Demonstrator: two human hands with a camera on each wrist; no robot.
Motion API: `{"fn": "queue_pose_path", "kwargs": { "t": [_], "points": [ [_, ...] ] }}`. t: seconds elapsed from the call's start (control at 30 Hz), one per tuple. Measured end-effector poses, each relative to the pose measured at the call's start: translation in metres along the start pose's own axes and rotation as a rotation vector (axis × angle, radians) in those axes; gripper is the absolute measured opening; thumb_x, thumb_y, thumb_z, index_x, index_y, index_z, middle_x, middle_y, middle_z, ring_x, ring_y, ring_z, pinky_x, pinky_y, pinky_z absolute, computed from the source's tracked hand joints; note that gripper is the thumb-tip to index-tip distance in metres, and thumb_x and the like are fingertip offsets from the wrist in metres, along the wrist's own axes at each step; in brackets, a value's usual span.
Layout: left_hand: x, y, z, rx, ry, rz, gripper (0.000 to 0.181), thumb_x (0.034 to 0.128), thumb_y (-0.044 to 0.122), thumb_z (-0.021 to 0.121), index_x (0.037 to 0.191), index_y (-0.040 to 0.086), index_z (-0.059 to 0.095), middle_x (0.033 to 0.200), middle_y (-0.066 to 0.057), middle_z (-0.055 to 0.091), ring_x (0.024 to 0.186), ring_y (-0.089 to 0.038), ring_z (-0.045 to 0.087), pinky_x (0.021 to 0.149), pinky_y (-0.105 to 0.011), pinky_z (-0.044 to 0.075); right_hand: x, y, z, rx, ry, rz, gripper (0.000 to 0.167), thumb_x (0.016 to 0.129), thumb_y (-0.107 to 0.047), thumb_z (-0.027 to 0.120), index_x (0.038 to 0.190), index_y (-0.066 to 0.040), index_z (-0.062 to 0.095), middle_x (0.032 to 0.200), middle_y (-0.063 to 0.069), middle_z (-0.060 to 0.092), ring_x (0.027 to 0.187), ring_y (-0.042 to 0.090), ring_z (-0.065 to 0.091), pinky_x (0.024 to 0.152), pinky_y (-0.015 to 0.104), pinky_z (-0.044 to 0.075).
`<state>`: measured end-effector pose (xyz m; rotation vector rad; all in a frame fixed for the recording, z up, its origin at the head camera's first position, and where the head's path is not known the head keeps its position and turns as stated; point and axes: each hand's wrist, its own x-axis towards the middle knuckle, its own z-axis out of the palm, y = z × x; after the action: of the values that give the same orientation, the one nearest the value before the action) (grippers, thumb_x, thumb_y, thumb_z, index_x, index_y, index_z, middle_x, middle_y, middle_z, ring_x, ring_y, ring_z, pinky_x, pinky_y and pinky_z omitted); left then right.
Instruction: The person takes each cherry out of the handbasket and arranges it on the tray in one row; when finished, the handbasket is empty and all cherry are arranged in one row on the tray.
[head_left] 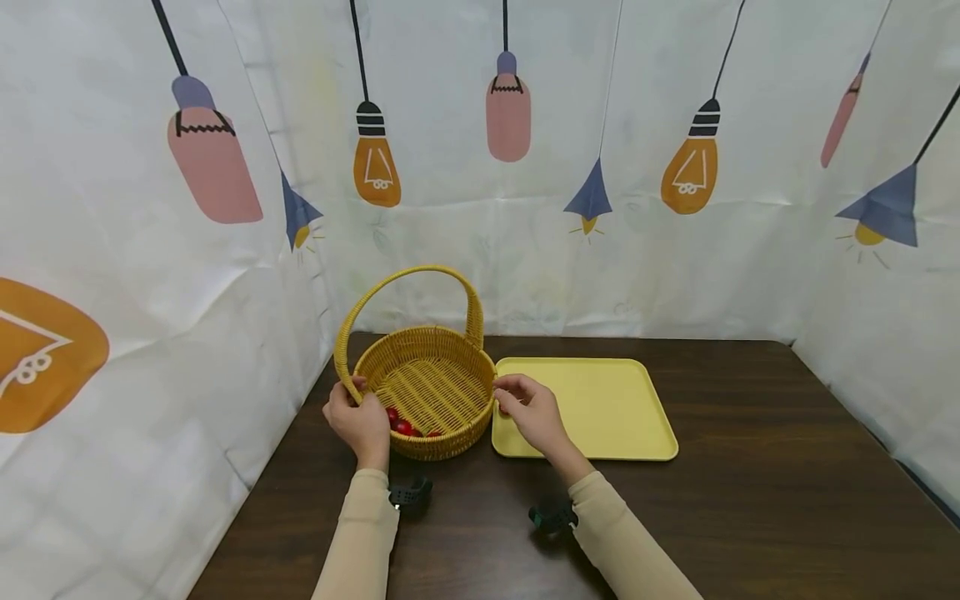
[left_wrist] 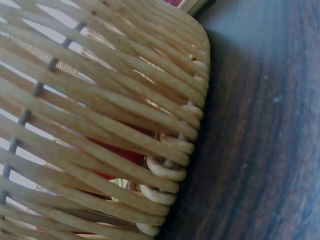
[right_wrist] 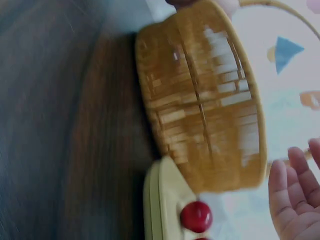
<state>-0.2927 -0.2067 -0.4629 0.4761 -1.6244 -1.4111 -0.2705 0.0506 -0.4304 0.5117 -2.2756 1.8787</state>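
Observation:
A yellow wicker basket [head_left: 429, 450] with a tall hoop handle stands on the table, several small glossy red round fruits [head_left: 403, 427] lying inside near its front left. My left hand [head_left: 362, 423] grips the basket's left rim by the foot of the handle; the left wrist view shows only the woven wall [left_wrist: 100, 100], with red showing through gaps. My right hand [head_left: 531, 408] is at the right rim, over the near left part of a yellow tray [head_left: 600, 408]. In the right wrist view its fingers [right_wrist: 281, 192] are extended, and a red fruit [right_wrist: 196, 216] sits on the tray below.
The dark wooden table [head_left: 750, 467] extends to the right of the tray and towards me. White curtains [head_left: 480, 250] printed with lamps and bulbs hang behind and along both sides. The tray's left edge lies close against the basket.

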Motion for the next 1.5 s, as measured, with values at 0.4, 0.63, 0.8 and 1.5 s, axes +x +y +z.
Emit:
{"fn": "queue_pose_path", "kwargs": {
  "t": [0.4,0.63,0.8,1.5],
  "points": [
    [0.0,-0.002,0.0,0.0,-0.016,-0.015,0.021,0.0847,-0.007,0.05,0.092,0.008,0.063,0.085,-0.011,0.052,0.082,-0.017,0.03,0.07,-0.035,0.024,-0.005,-0.011,0.032,-0.076,-0.097,-0.156,0.021,0.095,-0.01,0.062,0.114,-0.003,0.068,0.113,0.007,0.067,0.101,0.021,0.063,0.085,0.033,0.052],
    [0.002,-0.005,-0.003,0.002,0.009,-0.047,0.021,0.0834,-0.005,0.051,0.096,0.005,0.066,0.08,-0.001,0.05,0.081,-0.016,0.031,0.069,-0.034,0.024,0.021,-0.008,0.059,-0.557,-0.329,-0.207,0.028,0.095,-0.025,0.061,0.12,-0.015,0.068,0.119,-0.003,0.065,0.112,0.018,0.06,0.092,0.034,0.048],
    [0.001,-0.003,-0.003,0.01,0.0,-0.053,0.023,0.0836,-0.006,0.049,0.099,0.001,0.065,0.08,-0.004,0.049,0.082,-0.017,0.03,0.068,-0.035,0.023,0.036,-0.009,0.078,-0.815,-0.388,-0.141,0.028,0.092,-0.026,0.063,0.118,-0.021,0.071,0.117,-0.006,0.067,0.107,0.014,0.062,0.087,0.033,0.05],
    [0.001,-0.004,0.001,0.038,0.0,-0.022,0.015,0.0872,-0.005,0.05,0.093,0.002,0.062,0.083,-0.008,0.051,0.082,-0.017,0.032,0.072,-0.034,0.027,0.059,-0.015,0.087,-0.92,-0.816,0.064,0.028,0.092,-0.04,0.06,0.114,-0.03,0.074,0.113,-0.013,0.068,0.109,0.008,0.06,0.097,0.033,0.045]
  ]
}}
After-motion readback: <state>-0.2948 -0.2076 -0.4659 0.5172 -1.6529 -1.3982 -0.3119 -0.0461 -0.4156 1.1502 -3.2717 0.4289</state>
